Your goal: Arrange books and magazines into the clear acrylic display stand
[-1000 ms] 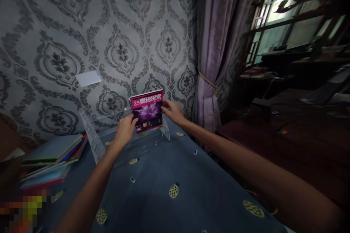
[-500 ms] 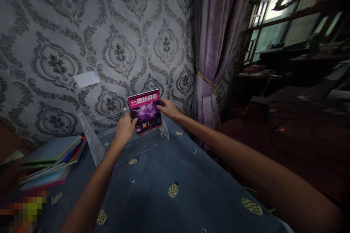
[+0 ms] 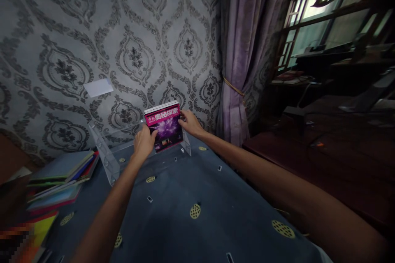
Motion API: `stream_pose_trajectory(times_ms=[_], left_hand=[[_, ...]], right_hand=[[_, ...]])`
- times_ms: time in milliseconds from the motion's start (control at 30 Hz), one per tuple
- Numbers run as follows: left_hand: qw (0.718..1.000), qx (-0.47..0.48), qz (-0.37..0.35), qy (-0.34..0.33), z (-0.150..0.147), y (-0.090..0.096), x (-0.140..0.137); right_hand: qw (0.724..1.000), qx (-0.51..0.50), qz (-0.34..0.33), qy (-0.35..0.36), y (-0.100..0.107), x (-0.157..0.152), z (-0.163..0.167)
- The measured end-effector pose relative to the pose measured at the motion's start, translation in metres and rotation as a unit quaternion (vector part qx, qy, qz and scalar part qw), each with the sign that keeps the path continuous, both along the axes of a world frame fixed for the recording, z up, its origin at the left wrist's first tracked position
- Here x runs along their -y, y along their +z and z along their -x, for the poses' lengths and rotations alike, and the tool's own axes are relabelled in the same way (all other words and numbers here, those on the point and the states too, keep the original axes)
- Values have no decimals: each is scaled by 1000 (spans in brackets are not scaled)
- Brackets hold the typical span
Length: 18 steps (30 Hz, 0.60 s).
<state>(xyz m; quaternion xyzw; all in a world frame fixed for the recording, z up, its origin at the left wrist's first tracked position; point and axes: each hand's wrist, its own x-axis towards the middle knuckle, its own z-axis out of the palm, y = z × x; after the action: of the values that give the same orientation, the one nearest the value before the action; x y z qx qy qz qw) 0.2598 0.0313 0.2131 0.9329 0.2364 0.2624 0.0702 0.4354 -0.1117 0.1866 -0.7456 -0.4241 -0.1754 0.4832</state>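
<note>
Magenta and purple covered the front of the book [image 3: 166,129] that I had between the two hands, upright and facing me at the right end of a clear stand [image 3: 104,155]. Its right edge was just beside the stand's end panel; whether its foot rested on the stand I could not tell. White bands ran along its top, and I could not make out whether one volume or several made up that thickness.

I had the left hand [image 3: 143,143] partly closed on the book's left edge, thumb over the cover and the other fingers mostly hidden. The right hand [image 3: 190,123] was loosely curled at the opposite edge, thumb on the front, fingertips passing out of sight behind.

Below spread a dark blue cloth [image 3: 173,218] printed with yellow pineapples. Well to the left of the book, near the stand, I saw a pile of books [image 3: 63,168], unevenly stacked. A patterned grey wall [image 3: 135,4] rose behind, with a purple curtain [image 3: 236,57] gathered by a gold tie [image 3: 233,86].
</note>
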Motion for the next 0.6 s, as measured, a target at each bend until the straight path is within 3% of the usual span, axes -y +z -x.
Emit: stream_pose_trajectory(times_ms=[300, 600], left_hand=[[997, 25, 23, -63, 3, -2, -12], [993, -111, 30, -4, 1, -7, 1]], right_hand=[[1000, -9, -11, 16, -5, -1, 3], [1000, -4, -5, 26, -12, 3, -4]])
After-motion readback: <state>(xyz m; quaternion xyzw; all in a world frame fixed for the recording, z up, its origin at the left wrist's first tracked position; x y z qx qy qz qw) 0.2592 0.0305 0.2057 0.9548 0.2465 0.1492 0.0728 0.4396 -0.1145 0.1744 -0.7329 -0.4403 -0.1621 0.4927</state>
